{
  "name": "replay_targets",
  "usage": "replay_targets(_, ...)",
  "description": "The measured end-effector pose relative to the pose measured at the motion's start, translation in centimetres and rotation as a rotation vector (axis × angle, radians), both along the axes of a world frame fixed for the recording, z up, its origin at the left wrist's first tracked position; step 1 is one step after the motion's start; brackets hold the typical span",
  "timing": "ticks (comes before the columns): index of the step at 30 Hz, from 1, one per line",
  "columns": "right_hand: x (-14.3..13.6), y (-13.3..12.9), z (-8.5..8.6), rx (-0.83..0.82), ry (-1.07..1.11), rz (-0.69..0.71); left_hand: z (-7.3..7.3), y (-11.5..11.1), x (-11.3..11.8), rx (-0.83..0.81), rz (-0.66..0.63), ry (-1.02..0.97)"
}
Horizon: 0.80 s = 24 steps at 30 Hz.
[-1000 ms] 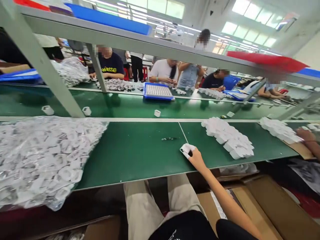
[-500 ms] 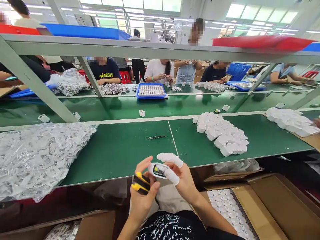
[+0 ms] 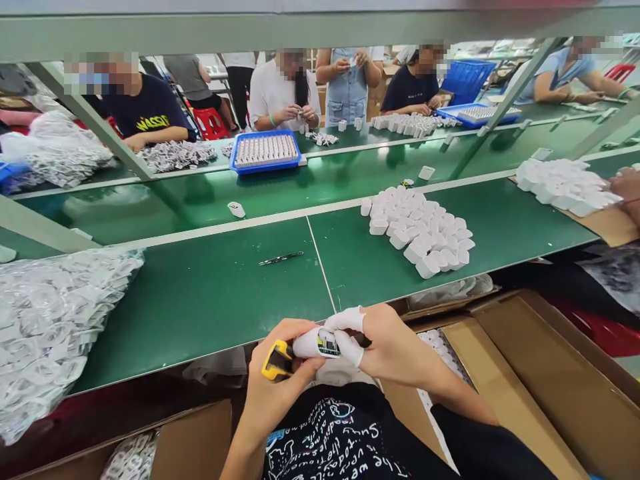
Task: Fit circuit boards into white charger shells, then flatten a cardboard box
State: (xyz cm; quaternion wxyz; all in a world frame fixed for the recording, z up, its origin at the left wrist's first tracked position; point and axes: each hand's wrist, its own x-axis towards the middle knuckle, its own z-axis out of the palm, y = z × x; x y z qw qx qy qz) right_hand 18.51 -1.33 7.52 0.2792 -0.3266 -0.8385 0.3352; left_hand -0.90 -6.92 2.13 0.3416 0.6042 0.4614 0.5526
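My left hand (image 3: 277,383) is wrapped round a white oval housing (image 3: 306,343), whose open end faces right and shows a green circuit board inside. The same hand also holds a yellow and black tool (image 3: 278,361) against its palm. My right hand (image 3: 383,340), with white covers on its thumb and a finger, pinches at the housing's open end; whether a small part sits between those fingertips cannot be made out. Black tweezers (image 3: 281,259) lie on the green table (image 3: 220,287) beyond my hands.
A plastic bag of white parts (image 3: 55,320) lies at the left. White housings (image 3: 420,230) are heaped at the right. One white housing (image 3: 237,210) lies on the green belt (image 3: 190,210). Cardboard boxes (image 3: 560,373) stand below the table edge. People work across the line.
The view has tilted down and shifted right. My right hand has closed in on the housing's open end, and the housing has turned in my left hand.
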Motion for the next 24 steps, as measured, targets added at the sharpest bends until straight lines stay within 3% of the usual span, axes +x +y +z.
replay_targets(8, 0.8, 0.7, 0.4, -0.024, -0.239, 0.090, 1.3, 1.5, -0.7, -0.013, -0.219, 0.054)
replay_targets(12, 0.8, 0.4, 0.6, -0.018, -0.218, 0.132, 1.6, 1.6, -1.3, -0.045, -0.264, 0.059)
replay_targets(16, 0.6, 0.3, 0.5, 0.011, -0.146, 0.125, 1.6, 1.5, -1.4, -0.033, -0.267, 0.056)
replay_targets(24, 0.4, 0.4, -0.1, 0.129, -0.310, 0.110, 1.8, 1.5, -1.4, -0.064, -0.246, 0.103)
